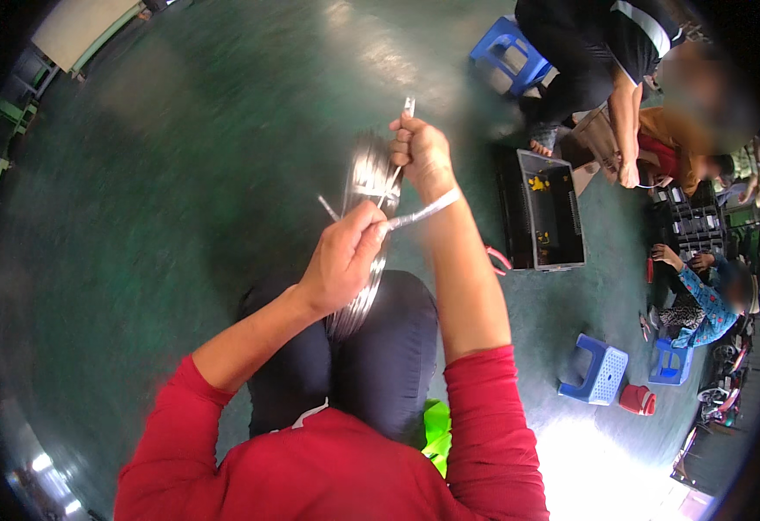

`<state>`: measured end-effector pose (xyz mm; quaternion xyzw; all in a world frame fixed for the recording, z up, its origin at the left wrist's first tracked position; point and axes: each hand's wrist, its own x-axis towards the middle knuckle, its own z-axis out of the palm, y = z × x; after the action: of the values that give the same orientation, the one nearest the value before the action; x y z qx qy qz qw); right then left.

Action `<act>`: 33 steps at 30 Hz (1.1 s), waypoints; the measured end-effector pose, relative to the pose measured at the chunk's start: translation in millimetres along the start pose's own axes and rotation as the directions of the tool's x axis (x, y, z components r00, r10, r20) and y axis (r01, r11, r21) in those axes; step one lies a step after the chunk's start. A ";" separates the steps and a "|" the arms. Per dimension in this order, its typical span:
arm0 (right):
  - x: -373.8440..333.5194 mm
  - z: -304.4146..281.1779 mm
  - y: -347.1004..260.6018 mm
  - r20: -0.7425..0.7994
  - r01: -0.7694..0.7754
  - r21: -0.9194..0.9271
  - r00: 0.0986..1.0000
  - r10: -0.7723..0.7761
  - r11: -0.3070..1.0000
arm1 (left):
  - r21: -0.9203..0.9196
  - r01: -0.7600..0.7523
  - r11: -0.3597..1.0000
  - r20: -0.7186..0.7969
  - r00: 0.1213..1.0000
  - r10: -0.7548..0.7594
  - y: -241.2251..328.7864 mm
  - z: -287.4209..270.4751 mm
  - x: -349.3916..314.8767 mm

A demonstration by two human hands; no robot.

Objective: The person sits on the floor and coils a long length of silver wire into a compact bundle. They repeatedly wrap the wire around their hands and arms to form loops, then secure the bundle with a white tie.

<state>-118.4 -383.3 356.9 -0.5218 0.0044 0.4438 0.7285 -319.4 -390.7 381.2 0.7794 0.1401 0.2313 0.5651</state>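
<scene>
A bundle of thin, shiny metal wires (369,169) stands lengthwise over my lap, its lower end between my thighs. My left hand (342,259) is closed around the middle of the bundle, thumb pressed near a silvery strip (423,211). From there the strip runs rightward to my right wrist, and a short piece sticks out left of the hand. Beside the bundle's upper part, my right hand (421,152) is a closed fist on a narrow pale strip (409,107), whose end pokes out above the fingers. Whether both strips are one piece, I cannot tell.
Right of my forearm lie red-handled pliers (499,259) and a black crate (553,208) with yellow pieces inside. Blue stools (600,372) and a red roll-shaped object (637,400) stand on the green floor (154,217). Several people work at the right, one (627,130) bending beside the crate.
</scene>
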 end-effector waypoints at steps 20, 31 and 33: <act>-5.3 8.7 40.3 0.185 0.550 -0.813 0.556 -0.811 0.192 | 0.315 -0.481 0.818 0.359 0.858 0.367 -45.5 -79.5 51.1; -3.8 8.7 38.4 0.089 0.536 -0.760 0.647 -0.757 0.369 | 0.204 -0.641 0.740 0.754 0.585 0.298 -25.1 -71.5 101.7; -4.2 7.0 38.5 0.069 0.544 -0.734 0.654 -0.754 0.405 | 0.188 -0.593 0.783 0.773 0.581 0.254 -21.7 -69.0 105.2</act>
<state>-149.3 -378.3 333.0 -0.7702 -0.2684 0.0106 0.5784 -264.4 -276.9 399.5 0.9193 -0.2384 0.0066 0.3130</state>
